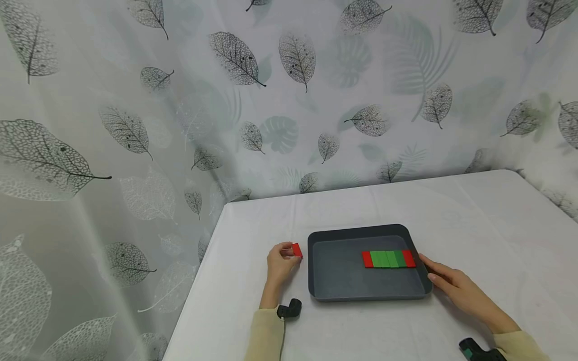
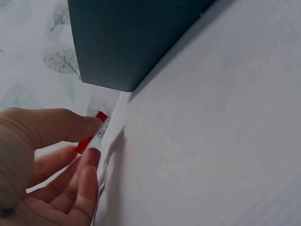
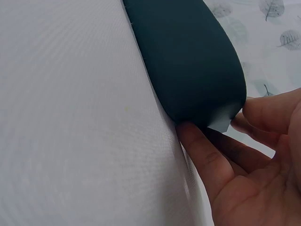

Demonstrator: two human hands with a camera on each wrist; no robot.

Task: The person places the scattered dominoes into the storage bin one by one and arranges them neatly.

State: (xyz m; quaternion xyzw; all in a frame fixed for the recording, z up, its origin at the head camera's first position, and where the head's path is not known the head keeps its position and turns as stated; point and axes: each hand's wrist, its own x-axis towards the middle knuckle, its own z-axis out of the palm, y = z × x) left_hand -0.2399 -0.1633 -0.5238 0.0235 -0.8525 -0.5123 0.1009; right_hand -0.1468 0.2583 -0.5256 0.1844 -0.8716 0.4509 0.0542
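Note:
My left hand (image 1: pixel 280 264) pinches a small red tile (image 1: pixel 296 250) between thumb and fingertips, just left of the tray. The left wrist view shows the red tile (image 2: pixel 89 134) edge-on in that grip. A dark grey rectangular tray (image 1: pixel 343 273) lies on the table. Inside, toward its right side, a row of tiles runs sideways: a red tile (image 1: pixel 368 259) on the left, several green tiles (image 1: pixel 386 258), and another red tile (image 1: pixel 409 258) on the right. My right hand (image 1: pixel 460 288) grips the tray's right edge; in the right wrist view its thumb and fingers lie around the tray's corner (image 3: pixel 197 70).
A white cloth covers the table (image 1: pixel 361 331). Behind and to the left hangs a leaf-patterned curtain (image 1: pixel 316 100). Black wrist devices sit on the left wrist (image 1: pixel 290 308) and the right wrist (image 1: pixel 480 351).

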